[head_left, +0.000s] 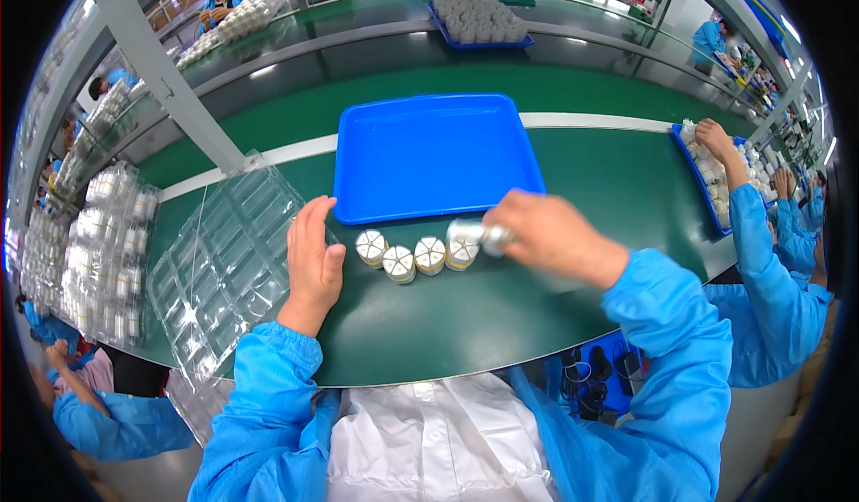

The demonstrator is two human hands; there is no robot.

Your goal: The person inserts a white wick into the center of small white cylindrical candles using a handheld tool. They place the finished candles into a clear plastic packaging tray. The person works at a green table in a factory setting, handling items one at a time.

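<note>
Several small white round parts (399, 264) with segmented tops and yellowish bands stand upright in a short, uneven row on the green work surface. My right hand (559, 238), smeared by motion, grips a whitish, shiny cylindrical piece (469, 231) just over the right end of that row. Whether the piece touches the part beneath it, I cannot tell. To the left of the row, my left hand (313, 256) is held upright with its fingers stretched out and nothing in it. Behind both hands lies a blue tray (429, 211) with a bare bottom.
A clear plastic tray with compartments (228, 260) lies left of my left hand. Packed clear trays of white parts (107, 251) are stacked farther left. At right, a co-worker's hand (718, 140) reaches over a filled blue tray (702, 180). A grey post (170, 81) rises at back left.
</note>
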